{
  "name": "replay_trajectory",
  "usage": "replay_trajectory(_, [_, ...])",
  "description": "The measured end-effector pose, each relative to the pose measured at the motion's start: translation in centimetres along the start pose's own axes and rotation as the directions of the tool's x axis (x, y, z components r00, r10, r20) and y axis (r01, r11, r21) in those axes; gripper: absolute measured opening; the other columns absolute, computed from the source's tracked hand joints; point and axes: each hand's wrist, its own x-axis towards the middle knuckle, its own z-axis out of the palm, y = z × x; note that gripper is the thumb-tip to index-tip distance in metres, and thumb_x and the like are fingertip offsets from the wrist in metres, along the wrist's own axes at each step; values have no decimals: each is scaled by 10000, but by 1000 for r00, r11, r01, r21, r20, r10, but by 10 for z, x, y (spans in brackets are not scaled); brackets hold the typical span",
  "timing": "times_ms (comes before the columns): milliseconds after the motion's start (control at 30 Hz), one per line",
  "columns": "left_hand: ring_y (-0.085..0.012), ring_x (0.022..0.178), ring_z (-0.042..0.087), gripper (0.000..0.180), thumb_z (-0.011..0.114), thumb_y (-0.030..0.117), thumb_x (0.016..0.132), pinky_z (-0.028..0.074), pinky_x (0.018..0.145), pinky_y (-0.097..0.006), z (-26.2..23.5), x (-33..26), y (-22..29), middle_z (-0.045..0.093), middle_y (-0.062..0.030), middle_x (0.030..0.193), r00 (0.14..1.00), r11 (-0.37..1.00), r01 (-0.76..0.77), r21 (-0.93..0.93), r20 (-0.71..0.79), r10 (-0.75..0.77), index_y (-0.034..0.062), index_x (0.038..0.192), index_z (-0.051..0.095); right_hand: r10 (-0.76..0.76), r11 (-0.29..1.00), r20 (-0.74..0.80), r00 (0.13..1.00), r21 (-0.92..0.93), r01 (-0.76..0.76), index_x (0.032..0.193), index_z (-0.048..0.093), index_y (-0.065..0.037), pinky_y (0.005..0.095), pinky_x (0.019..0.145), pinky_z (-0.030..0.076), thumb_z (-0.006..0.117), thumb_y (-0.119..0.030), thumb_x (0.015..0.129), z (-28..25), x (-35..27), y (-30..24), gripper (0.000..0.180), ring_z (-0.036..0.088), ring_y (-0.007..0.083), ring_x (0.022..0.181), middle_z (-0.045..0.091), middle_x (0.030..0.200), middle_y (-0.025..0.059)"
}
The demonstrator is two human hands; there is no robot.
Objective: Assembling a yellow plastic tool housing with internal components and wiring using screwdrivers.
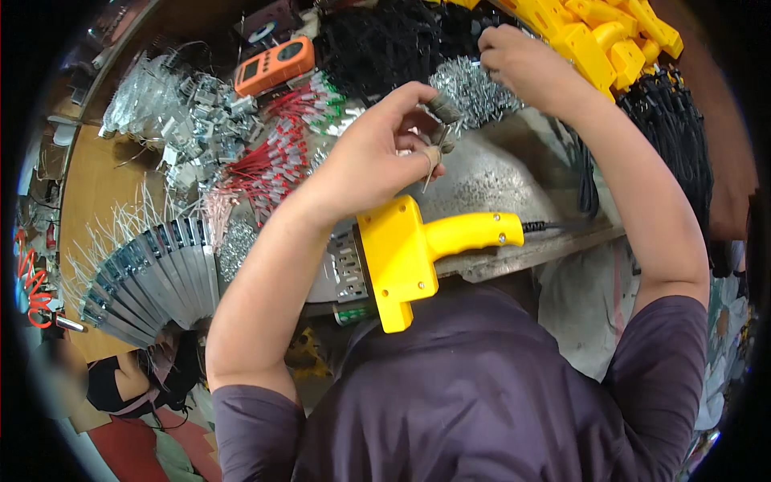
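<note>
My left hand [377, 153] is raised above the bench, its fingers curled together with wrappings on the fingertips. A thin, greyish piece shows between them, too small to name. Just below this hand lies a yellow plastic tool housing [399, 253] with a side handle [472, 235], a black cord and a slotted metal plate [347, 265]. The plate passes partly behind my left forearm. My right hand [522, 64] reaches to the far edge of a pile of small screws [474, 90], fingers bent downward; whatever is at their tips is hidden.
Yellow housings [586, 40] are heaped at the far right, above black cords [666, 120]. Red-wired parts [277, 153], metal brackets [201, 120] and an orange device [275, 66] lie at the left. Metal plates [157, 281] fan out nearer. Another person [124, 386] is at lower left.
</note>
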Motion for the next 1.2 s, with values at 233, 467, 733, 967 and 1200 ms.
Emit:
replay_trajectory(233, [-130,787,639,507,531,-63,802,504,712,-253,0,-8,-11,581,-73,996,988,999,45,11,146,-46,9,1296,440,509,119,267,818,920,-374,939,603,-11,293,758,522,608,-32,854,-74,-31,-94,88,639,155,878,617,929,52])
replay_trajectory(467, [-124,829,609,516,587,-55,840,525,766,-275,2,-7,-13,576,-71,1045,965,984,127,-123,244,-94,37,1320,420,212,-285,388,897,903,-323,986,571,24,279,784,537,607,36,867,-99,-80,-176,125,673,156,887,683,954,124])
replay_trajectory(733, [-132,835,612,558,610,-26,801,527,761,-283,2,-8,-16,575,-67,1040,966,977,105,-184,253,-56,53,1329,446,365,-247,324,873,938,-245,946,554,22,278,805,517,628,33,859,-82,-78,-179,114,596,136,1008,580,1080,122])
replay_trajectory(967, [-143,840,618,590,609,-37,822,536,768,-281,5,-9,-16,577,-72,1028,979,962,24,-274,200,33,58,1368,407,548,-243,291,784,952,-184,960,574,50,261,717,545,610,63,837,-74,-84,-210,129,661,154,813,656,922,110])
replay_trajectory(1200, [-132,842,614,486,609,-45,823,530,742,-267,3,-10,-18,603,-62,1013,960,984,60,-170,280,-10,41,1291,511,603,-277,360,712,931,-235,1028,542,68,299,817,557,563,62,873,-72,-97,-223,157,679,196,926,661,1046,184])
